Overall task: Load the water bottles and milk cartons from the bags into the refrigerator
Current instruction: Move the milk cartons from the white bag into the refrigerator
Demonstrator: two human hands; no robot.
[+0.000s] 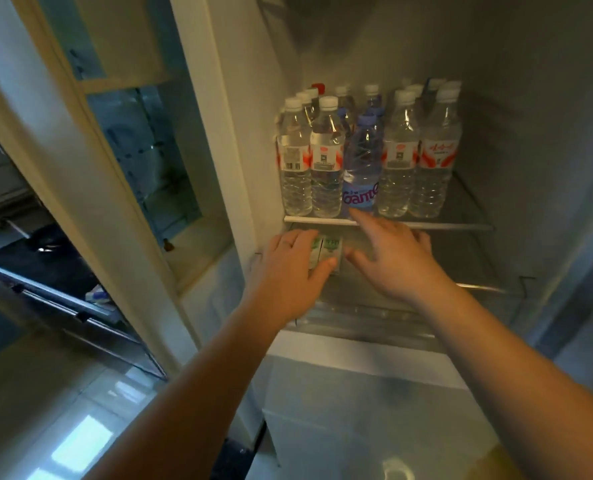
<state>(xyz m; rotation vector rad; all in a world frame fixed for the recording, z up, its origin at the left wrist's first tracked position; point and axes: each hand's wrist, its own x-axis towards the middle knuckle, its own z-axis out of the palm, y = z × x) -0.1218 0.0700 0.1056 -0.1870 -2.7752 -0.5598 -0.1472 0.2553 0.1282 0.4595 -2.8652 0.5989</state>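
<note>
Left grip [288, 268] clasps two milk cartons [332, 245]; right grip [392, 254] wide, holding nothing.

I see my left hand [288, 268] gripping the milk cartons [330, 247] at mid-frame, on the lower shelf [478, 289] of the refrigerator [537, 133]. My right hand [395, 258] is spread just beside it, forefinger at the base of the blue bottle [362, 157], which stands among clear water bottles [326, 161] on the glass shelf [444, 225] above.

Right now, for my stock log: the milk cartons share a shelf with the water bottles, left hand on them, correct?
No. In the head view the milk cartons sit one shelf below the water bottles, left hand on them.
</note>
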